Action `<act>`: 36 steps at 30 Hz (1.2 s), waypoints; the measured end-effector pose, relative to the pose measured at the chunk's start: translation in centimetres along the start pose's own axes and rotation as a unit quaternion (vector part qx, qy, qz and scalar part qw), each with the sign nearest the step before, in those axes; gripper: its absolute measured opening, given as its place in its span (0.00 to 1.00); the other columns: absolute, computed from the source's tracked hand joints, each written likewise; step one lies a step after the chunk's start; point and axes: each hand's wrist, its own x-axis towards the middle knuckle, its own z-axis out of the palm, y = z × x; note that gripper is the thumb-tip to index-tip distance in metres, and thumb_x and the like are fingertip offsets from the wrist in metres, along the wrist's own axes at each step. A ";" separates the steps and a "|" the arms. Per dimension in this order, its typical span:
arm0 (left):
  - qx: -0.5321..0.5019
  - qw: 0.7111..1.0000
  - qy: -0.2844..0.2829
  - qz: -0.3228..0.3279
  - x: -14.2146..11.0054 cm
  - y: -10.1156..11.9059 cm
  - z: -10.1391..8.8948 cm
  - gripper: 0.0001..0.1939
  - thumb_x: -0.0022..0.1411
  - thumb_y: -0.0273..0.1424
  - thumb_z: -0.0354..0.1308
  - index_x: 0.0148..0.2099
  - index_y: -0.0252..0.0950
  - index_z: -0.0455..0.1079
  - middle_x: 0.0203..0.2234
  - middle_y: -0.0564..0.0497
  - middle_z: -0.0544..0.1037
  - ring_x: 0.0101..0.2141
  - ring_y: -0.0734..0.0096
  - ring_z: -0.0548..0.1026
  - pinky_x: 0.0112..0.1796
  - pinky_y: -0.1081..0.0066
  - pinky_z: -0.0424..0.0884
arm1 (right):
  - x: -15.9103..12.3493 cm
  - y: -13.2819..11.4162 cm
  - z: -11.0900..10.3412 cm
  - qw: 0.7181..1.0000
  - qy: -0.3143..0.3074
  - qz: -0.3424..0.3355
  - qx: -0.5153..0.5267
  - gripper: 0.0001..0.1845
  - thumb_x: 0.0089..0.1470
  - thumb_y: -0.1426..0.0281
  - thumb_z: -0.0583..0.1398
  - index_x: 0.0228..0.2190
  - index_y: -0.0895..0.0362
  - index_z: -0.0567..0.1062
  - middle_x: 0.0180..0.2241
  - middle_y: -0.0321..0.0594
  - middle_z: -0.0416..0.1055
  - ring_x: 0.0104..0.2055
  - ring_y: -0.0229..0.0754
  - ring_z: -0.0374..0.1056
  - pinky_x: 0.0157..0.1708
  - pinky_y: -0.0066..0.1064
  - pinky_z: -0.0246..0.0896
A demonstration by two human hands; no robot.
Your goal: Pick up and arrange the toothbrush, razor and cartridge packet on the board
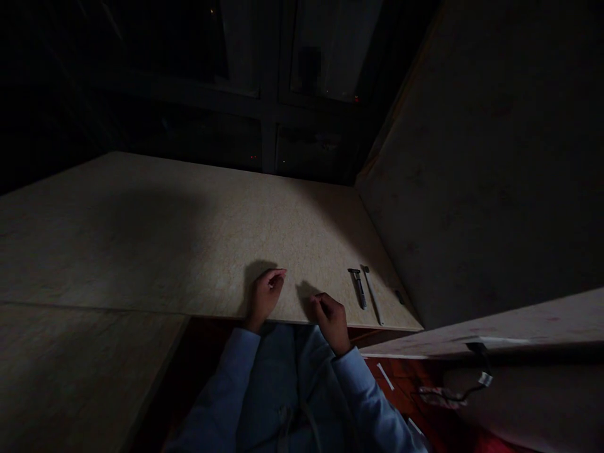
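My left hand (267, 296) is at the near edge of the pale marbled countertop (226, 233), its fingers loosely curled with thumb and fingertips close together. Nothing shows in it. To its right, my right hand (331, 316) is also closed, the fingers folded in, and I see no object there either. The two hands are apart. Beyond my right hand lie a dark razor (360, 290) and a slim light-handled toothbrush (372, 296), side by side with their heads pointing away from me. Neither hand touches them.
A small dark object (400, 296) lies near the patterned wall (481, 189) at right. Dark window panes (311, 148) stand behind the countertop. A lower counter section (85, 371) extends at left. On the reddish floor are a white strip (385, 376) and a black cable (472, 393).
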 end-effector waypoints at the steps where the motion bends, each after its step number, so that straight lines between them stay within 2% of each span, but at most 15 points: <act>1: -0.005 1.000 0.006 -0.004 0.0 -0.1 0.0 0.12 0.62 0.34 0.55 0.42 0.37 0.78 0.36 0.46 0.85 0.37 0.64 0.82 0.40 0.66 0.77 | -0.3 0.1 0.0 0.999 -0.004 -0.027 -0.023 0.18 0.66 0.60 0.55 0.32 0.57 0.77 0.28 0.39 0.76 0.30 0.41 0.72 0.31 0.28 0.64; 5: -0.020 1.000 0.017 -0.015 0.0 -0.4 -0.1 0.13 0.61 0.36 0.56 0.41 0.37 0.78 0.36 0.46 0.85 0.37 0.63 0.82 0.40 0.65 0.78 | -1.4 0.8 0.4 0.984 0.032 -0.141 -0.101 0.14 0.66 0.66 0.54 0.34 0.56 0.78 0.32 0.43 0.78 0.35 0.44 0.74 0.36 0.32 0.67; 8: -0.018 1.000 0.016 -0.016 0.0 -0.4 0.0 0.13 0.61 0.36 0.56 0.41 0.37 0.79 0.37 0.45 0.85 0.37 0.63 0.82 0.40 0.65 0.77 | -1.6 1.2 0.7 0.971 0.058 -0.187 -0.134 0.13 0.66 0.68 0.54 0.34 0.56 0.77 0.30 0.43 0.77 0.33 0.44 0.73 0.35 0.32 0.67; 16: 0.002 1.000 0.022 -0.013 -0.1 0.0 -0.1 0.13 0.61 0.37 0.56 0.41 0.37 0.79 0.38 0.46 0.85 0.38 0.63 0.82 0.41 0.65 0.77 | -1.5 1.1 0.5 0.963 0.053 -0.226 -0.134 0.12 0.66 0.69 0.54 0.33 0.56 0.76 0.29 0.42 0.76 0.33 0.43 0.73 0.34 0.32 0.66; 36: 0.030 0.999 0.013 -0.006 -0.2 0.0 -0.2 0.12 0.61 0.34 0.56 0.41 0.37 0.79 0.37 0.46 0.85 0.38 0.62 0.82 0.41 0.64 0.78 | -1.6 1.3 0.4 0.961 0.047 -0.237 -0.134 0.12 0.66 0.69 0.55 0.33 0.55 0.76 0.28 0.42 0.76 0.32 0.43 0.72 0.33 0.32 0.66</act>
